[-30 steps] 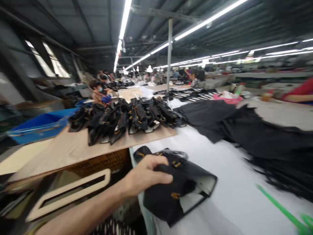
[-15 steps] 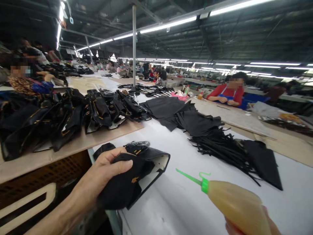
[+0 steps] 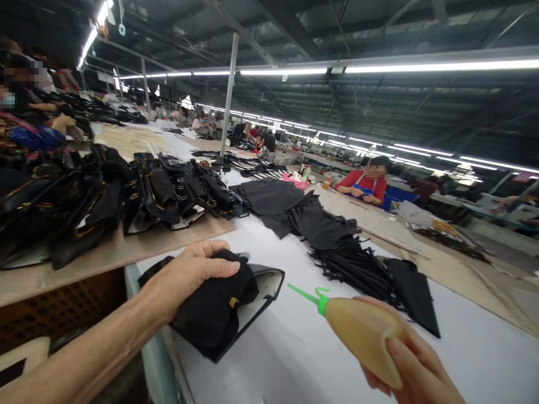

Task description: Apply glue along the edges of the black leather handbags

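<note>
Bag (image 3: 208, 314), black, soft-sided, pale-lined, over near edge of white-topped table (image 3: 269, 365); left hand (image 3: 187, 278) pinches its upper side, thumb on top. Likely light, floppy; hold near stiffer-looking rim. Next, amber translucent plastic squeeze bottle (image 3: 357, 331), green-nozzled, right hand (image 3: 415, 356) curled round its rear. Probably oozes if squeezed.

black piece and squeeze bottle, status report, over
Left grip closed on black piece. Right grip around squeeze bottle. Green nozzle pointed toward piece, not touching. Nothing seen between them.
</note>
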Demonstrator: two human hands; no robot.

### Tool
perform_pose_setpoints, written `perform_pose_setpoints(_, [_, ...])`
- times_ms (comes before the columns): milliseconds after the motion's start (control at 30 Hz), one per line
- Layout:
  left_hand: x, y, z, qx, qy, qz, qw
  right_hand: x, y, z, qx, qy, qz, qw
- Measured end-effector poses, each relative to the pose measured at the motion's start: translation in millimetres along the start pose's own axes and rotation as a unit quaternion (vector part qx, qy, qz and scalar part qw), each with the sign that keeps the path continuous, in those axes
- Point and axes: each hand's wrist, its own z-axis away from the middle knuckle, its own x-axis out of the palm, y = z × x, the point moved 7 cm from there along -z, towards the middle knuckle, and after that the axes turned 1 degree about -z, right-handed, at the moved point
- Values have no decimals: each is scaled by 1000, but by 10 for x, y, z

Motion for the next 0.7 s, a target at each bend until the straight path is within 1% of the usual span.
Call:
perform_pose_setpoints(100, [-11, 34, 6, 4, 1, 7, 1000, 88, 30, -129, -14, -37, 30, 999])
perform_pose_setpoints(233, [-12, 95, -9, 2, 2, 15, 1000, 113, 54, -255, -25, -48, 97, 994])
perform_pose_setpoints(300, [-26, 100, -18, -2, 12, 17, 1000, 127, 41, -301, -34, -54, 137, 989])
perform_pose_setpoints(400, [-41, 67, -28, -2, 14, 0, 1000, 152, 15, -355, -43, -71, 177, 981])
perform_pose_setpoints(533, [-43, -29, -37, -10, -7, -5, 1000, 166, 11, -381, -46, -112, 247, 961])
perform_pose_setpoints(600, [-39, -61, -37, -15, -10, 9, 1000, 141, 19, -382, -47, -116, 272, 954])
perform_pose_setpoints(700, [-14, -76, -21, -18, -12, 25, 999, 112, 27, -382, -51, -106, 286, 951])
